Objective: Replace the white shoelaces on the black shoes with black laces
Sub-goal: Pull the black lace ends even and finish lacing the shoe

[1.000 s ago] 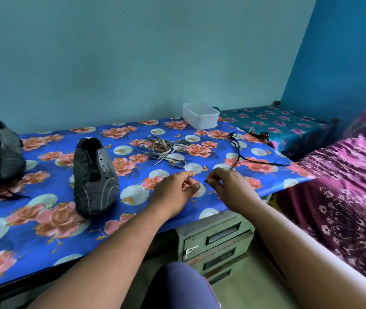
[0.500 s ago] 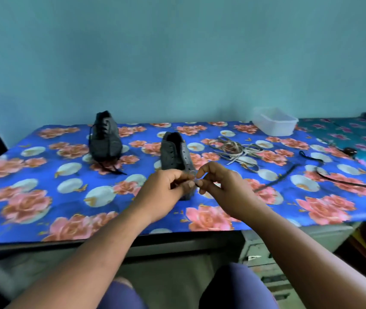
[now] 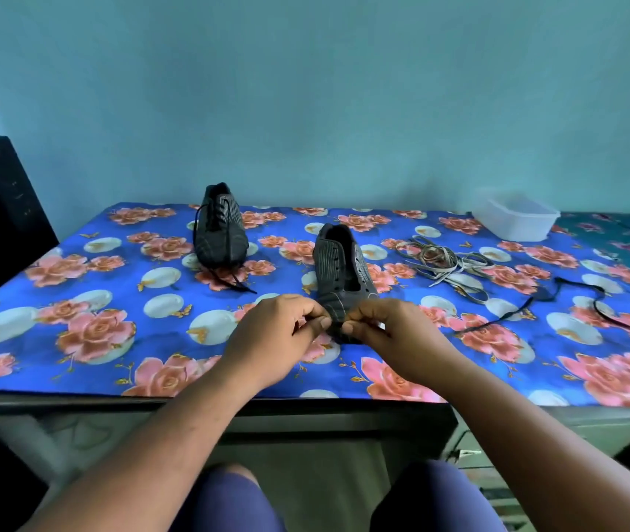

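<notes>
Soft even daylight, slight blur, wide-angle bowing at edges.

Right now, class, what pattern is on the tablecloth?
Pink roses and white circles on blue; the tablecloth shows best in the head view.

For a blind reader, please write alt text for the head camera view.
Two hands, left hand and right hand, pinch a black lace before an unlaced black shoe on a flowered table. Another shoe, white laces and a box lie behind.

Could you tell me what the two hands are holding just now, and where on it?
Left hand and right hand pinch something tiny over the unlaced shoe; probably the black lace tip.
</notes>
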Demonstrator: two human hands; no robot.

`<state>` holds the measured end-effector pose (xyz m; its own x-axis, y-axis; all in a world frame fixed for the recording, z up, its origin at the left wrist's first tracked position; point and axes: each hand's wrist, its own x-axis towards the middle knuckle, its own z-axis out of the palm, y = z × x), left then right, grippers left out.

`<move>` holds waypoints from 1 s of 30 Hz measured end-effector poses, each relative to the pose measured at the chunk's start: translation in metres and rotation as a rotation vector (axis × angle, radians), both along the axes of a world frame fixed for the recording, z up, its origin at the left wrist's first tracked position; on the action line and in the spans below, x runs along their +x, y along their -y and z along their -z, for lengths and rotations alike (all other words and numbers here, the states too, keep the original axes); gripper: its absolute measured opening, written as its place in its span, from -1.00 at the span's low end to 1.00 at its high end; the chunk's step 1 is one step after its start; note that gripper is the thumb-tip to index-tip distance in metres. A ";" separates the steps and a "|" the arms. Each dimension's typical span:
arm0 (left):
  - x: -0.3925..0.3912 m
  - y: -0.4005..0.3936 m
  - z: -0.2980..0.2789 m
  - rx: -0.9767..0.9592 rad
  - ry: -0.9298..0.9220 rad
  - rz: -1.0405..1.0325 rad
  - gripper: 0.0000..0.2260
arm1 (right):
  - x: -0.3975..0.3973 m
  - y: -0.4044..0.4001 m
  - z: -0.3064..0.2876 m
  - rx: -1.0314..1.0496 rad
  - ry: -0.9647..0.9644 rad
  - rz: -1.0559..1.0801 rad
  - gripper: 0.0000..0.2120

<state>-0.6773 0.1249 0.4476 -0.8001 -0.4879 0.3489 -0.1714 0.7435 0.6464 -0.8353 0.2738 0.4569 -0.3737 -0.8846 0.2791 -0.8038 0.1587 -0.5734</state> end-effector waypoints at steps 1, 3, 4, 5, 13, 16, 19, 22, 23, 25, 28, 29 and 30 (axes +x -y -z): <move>0.003 0.003 0.001 -0.029 0.009 -0.012 -0.86 | -0.002 -0.001 0.001 0.011 -0.003 0.008 -0.88; 0.009 0.015 0.005 -0.055 0.005 -0.040 -0.86 | -0.010 -0.006 0.002 0.022 -0.018 0.037 -0.87; 0.013 0.023 0.008 -0.048 0.002 -0.064 -0.87 | -0.015 -0.009 0.002 0.025 -0.020 0.054 -0.86; 0.017 0.031 0.011 -0.035 0.002 -0.096 -0.88 | -0.019 -0.013 0.002 0.028 -0.014 0.075 -0.86; 0.013 0.041 0.019 -0.116 -0.041 -0.116 -0.59 | -0.018 -0.015 0.003 0.025 0.026 0.103 -0.88; -0.001 0.013 0.010 -0.231 0.024 -0.011 -0.39 | -0.007 -0.006 -0.001 0.011 0.009 0.065 -0.87; -0.012 -0.001 0.009 -0.272 0.074 0.004 -0.47 | 0.002 -0.003 -0.005 -0.016 0.022 0.036 -0.88; -0.016 -0.002 0.009 -0.192 0.028 -0.005 -0.60 | 0.003 -0.004 -0.007 -0.023 0.033 0.038 -0.88; -0.016 -0.002 0.009 -0.191 0.011 -0.005 -0.64 | 0.002 -0.005 -0.007 -0.022 0.032 0.036 -0.88; -0.013 -0.001 0.010 -0.227 -0.003 -0.003 -0.68 | 0.000 -0.007 -0.006 -0.012 0.015 0.032 -0.88; -0.008 0.009 0.014 -0.265 -0.033 -0.039 -0.73 | -0.005 -0.013 -0.005 0.009 -0.010 0.057 -0.82; -0.005 0.015 0.016 -0.263 -0.037 -0.058 -0.72 | -0.008 -0.015 -0.005 0.019 -0.018 0.072 -0.81; -0.002 0.023 0.018 -0.259 -0.036 -0.084 -0.73 | -0.012 -0.018 -0.004 0.028 -0.022 0.090 -0.82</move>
<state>-0.6789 0.1017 0.4299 -0.7453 -0.4430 0.4984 -0.2200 0.8689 0.4433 -0.8473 0.2922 0.4611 -0.4456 -0.8555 0.2637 -0.7982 0.2463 -0.5498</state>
